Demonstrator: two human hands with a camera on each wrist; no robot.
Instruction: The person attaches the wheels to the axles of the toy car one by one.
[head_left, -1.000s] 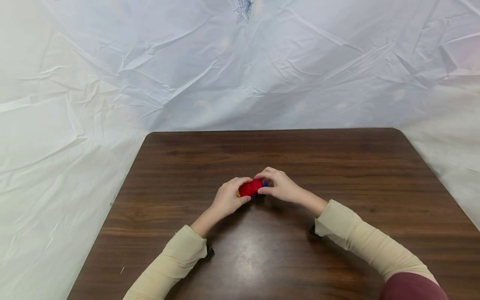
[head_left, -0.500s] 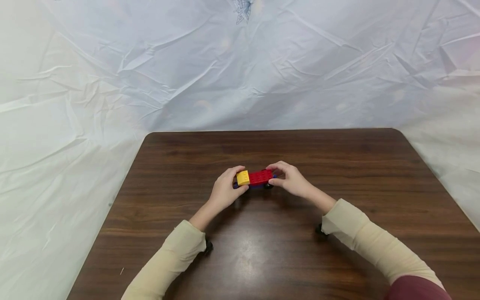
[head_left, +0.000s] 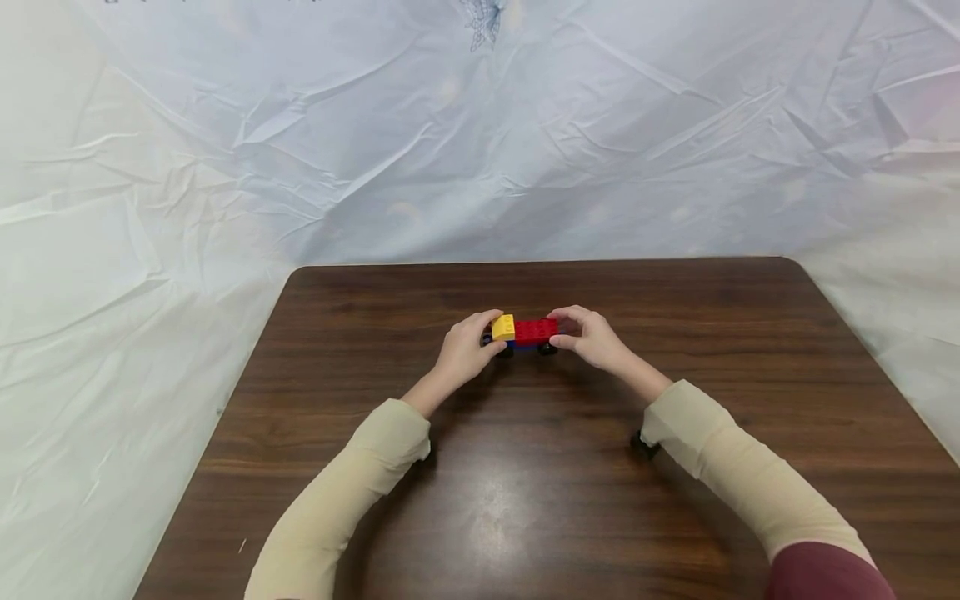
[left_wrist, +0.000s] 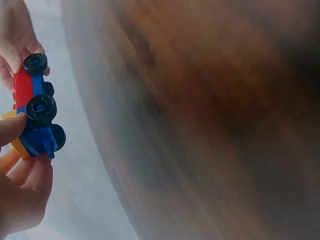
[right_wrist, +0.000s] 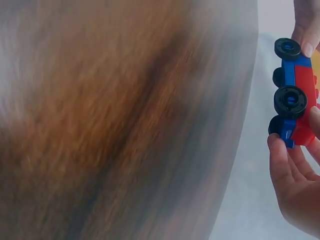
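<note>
Both hands hold a toy car built of bricks (head_left: 534,332), with a yellow brick on its left end, a red studded block beside it, a blue base and black wheels. My left hand (head_left: 463,346) pinches the yellow end between thumb and fingers. At the red end, my right hand (head_left: 596,340) grips with thumb in front and fingers behind. In the left wrist view the toy car (left_wrist: 37,100) is seen from below and the side, wheels showing. The right wrist view shows its blue base and black wheels (right_wrist: 290,101) well off the tabletop.
A dark wood-grain table (head_left: 495,467) lies beneath the arms, with rounded far corners. Behind it hangs a creased whitish sheet (head_left: 525,167) that also runs down both sides. A tiny pale sliver (head_left: 242,546) lies near the table's front left.
The toy car has moved away from the body and slightly right, with both hands on it. Its yellow end, mostly covered by the left hand a second ago, now shows.
</note>
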